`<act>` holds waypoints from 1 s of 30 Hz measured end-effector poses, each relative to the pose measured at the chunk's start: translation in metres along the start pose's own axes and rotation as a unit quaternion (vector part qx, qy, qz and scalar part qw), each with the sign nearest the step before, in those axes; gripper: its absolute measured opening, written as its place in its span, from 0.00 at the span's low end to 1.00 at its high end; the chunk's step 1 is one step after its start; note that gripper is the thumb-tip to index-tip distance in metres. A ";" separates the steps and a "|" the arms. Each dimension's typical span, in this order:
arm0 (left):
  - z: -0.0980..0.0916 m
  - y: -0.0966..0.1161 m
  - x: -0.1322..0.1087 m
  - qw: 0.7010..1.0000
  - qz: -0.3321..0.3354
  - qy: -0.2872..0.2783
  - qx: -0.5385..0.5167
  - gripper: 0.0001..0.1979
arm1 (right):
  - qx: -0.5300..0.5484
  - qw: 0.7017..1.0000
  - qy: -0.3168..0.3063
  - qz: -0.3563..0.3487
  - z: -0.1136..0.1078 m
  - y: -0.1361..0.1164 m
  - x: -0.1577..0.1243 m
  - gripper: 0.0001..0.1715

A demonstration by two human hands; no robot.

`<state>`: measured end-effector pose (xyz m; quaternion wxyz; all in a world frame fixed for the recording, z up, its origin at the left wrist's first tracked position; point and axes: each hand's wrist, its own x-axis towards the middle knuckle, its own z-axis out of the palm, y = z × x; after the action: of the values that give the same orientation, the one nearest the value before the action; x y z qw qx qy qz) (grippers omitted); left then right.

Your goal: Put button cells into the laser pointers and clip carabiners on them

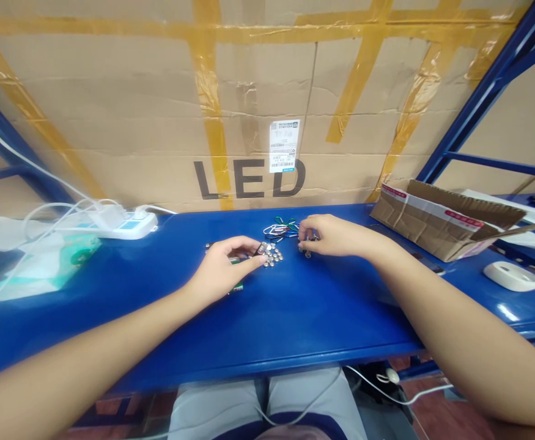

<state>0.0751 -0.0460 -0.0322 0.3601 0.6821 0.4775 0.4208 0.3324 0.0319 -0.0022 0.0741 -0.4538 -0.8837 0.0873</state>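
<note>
My left hand (228, 266) is closed, with a small dark flat piece (260, 249) pinched between thumb and fingers. Right beside its fingertips lies a cluster of small round silvery pieces (274, 255), like button cells or metal caps. Partly hidden under that hand are small green items (238, 286), whose kind I cannot make out. My right hand (315, 234) has its fingers curled down at a few small dark and metallic parts (308, 252); what sits between the fingertips is hidden. Between the hands, farther back, lies a bundle of thin coloured wires (282, 229).
An open cardboard box (432, 220) and a white computer mouse (512, 276) are on the right of the blue table (258, 330). At left stand a white power strip (129, 227) with cables and a green-white plastic packet (47, 266). A large LED carton (157, 122) forms the back.
</note>
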 end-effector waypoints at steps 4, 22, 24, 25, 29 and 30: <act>0.001 0.000 0.000 1.000 -0.010 0.001 -0.016 0.17 | -0.025 1.000 -0.007 0.009 0.002 -0.005 0.000 0.08; 0.002 0.008 -0.001 0.997 -0.025 -0.003 -0.067 0.17 | 0.011 1.000 0.009 0.023 0.008 -0.014 0.002 0.05; 0.002 0.008 -0.001 0.997 -0.027 -0.001 -0.070 0.17 | 0.110 0.993 0.031 0.014 0.009 -0.019 0.002 0.07; 0.002 0.009 -0.001 0.997 -0.027 -0.001 -0.070 0.17 | 0.183 0.982 0.042 0.011 0.008 -0.023 0.002 0.09; 0.002 0.010 -0.003 0.997 -0.029 -0.013 -0.068 0.16 | 0.437 0.897 0.058 -0.023 0.008 -0.044 -0.002 0.20; 0.002 0.010 -0.003 0.997 -0.030 -0.020 -0.066 0.16 | 0.459 0.886 0.061 -0.039 0.008 -0.048 -0.004 0.21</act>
<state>0.0798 -0.0520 -0.0253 0.4263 0.6503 0.4614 0.4273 0.2945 0.0003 0.0001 0.3315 -0.3389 -0.7555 0.4521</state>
